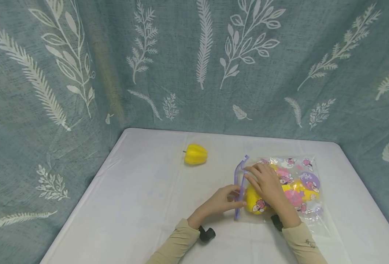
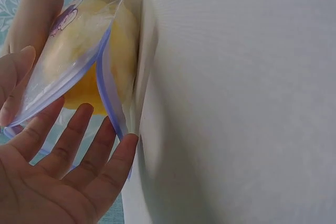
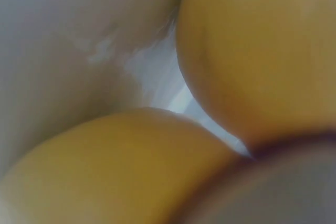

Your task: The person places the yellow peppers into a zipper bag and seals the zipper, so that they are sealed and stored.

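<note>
Desk (image 1: pixel 122 198), gaping bag (image 1: pixel 301 203)

The bag lies rightward. Left hand (image 1: pixel 221 200) loosely spread, touching its rim (image 1: pixel 237 214); right hand (image 1: pixel 269 183) atop, its hold hidden. The left wrist view sees in, to yellow things (image 2: pixel 84 92); only the head view catches a loose yellow pepper (image 1: pixel 195 154).

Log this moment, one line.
left hand: at purple bag edge; right hand: on bag; bag: open, yellow items inside; yellow pepper: on table

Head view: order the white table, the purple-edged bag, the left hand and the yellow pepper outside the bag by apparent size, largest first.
1. White table
2. Purple-edged bag
3. Left hand
4. Yellow pepper
</note>
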A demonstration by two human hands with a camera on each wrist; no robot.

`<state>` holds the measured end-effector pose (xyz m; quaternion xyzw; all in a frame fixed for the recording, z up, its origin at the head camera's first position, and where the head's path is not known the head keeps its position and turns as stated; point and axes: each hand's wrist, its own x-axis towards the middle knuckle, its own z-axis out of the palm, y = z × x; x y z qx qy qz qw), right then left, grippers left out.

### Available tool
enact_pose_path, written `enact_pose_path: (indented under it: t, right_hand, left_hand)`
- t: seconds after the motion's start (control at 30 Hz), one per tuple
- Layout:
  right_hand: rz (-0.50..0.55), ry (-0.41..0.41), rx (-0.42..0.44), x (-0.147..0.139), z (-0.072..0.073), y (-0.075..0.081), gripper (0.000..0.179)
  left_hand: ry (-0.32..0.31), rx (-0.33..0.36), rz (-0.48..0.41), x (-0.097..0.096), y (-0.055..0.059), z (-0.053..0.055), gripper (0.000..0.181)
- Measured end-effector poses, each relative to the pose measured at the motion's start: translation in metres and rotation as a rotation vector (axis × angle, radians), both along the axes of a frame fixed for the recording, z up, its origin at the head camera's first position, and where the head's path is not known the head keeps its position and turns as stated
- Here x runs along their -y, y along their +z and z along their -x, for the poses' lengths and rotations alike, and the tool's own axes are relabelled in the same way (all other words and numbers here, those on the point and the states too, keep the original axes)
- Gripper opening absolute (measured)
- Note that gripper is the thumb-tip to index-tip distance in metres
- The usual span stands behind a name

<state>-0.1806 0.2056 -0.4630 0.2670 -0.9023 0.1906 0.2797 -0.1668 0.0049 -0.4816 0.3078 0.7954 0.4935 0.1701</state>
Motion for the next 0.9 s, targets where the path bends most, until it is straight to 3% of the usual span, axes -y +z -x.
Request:
enact_pose_path:
  t: [0.37,0.6,0.9]
  right_hand:
    - [0.01,0.002,-0.013,-0.002,0.001,-0.001,0.024]
    - [0.015,0.014,-0.019,-0.002,0.001,-0.001,0.024]
    - [0.018,0.021,-0.031,-0.001,0.002,-0.002,0.024]
  left_hand:
    - [-0.024,0.004,-0.004,0.003,0.004,0.002,0.043]
    - [-0.023,-0.048,0.01,0.01,0.003,0.006,0.046]
    - [-0.028,-0.053,-0.022,0.018,0.009,0.013,0.047]
